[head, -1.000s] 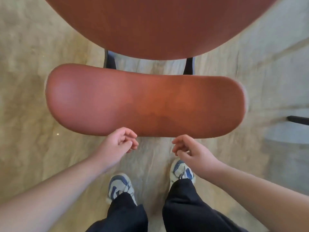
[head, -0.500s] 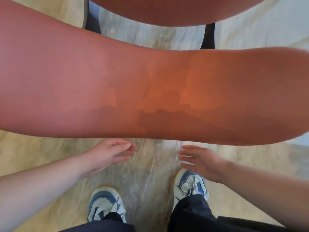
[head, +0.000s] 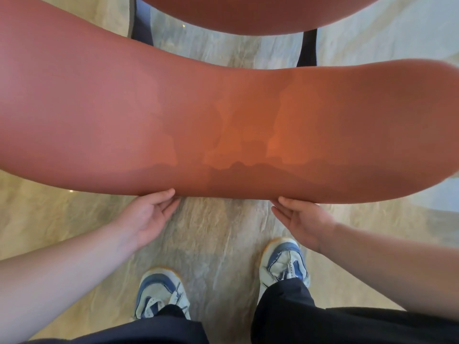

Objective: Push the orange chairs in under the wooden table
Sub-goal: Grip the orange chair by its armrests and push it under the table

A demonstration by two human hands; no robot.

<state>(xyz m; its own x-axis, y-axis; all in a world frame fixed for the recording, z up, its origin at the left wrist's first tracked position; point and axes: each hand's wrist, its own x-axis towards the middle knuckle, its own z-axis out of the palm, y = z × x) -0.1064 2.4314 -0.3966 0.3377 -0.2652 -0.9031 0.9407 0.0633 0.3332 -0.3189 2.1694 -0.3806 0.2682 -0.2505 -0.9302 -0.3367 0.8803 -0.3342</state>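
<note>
The orange chair's curved backrest (head: pixel 223 125) fills the middle of the view, seen from right above. Its orange seat (head: pixel 248 13) shows at the top edge, with two dark legs (head: pixel 308 48) below it. My left hand (head: pixel 149 214) lies with straight fingers against the backrest's near edge, left of centre. My right hand (head: pixel 300 219) does the same right of centre, fingers extended and touching the edge. The wooden table is out of view.
Beige marbled floor (head: pixel 218 232) lies under the chair. My two blue and white shoes (head: pixel 161 294) stand close behind the backrest, with dark trousers at the bottom edge.
The view dropped much closer to the backrest. Both hands went from loosely curled to straight fingers and rose to touch the backrest's near edge.
</note>
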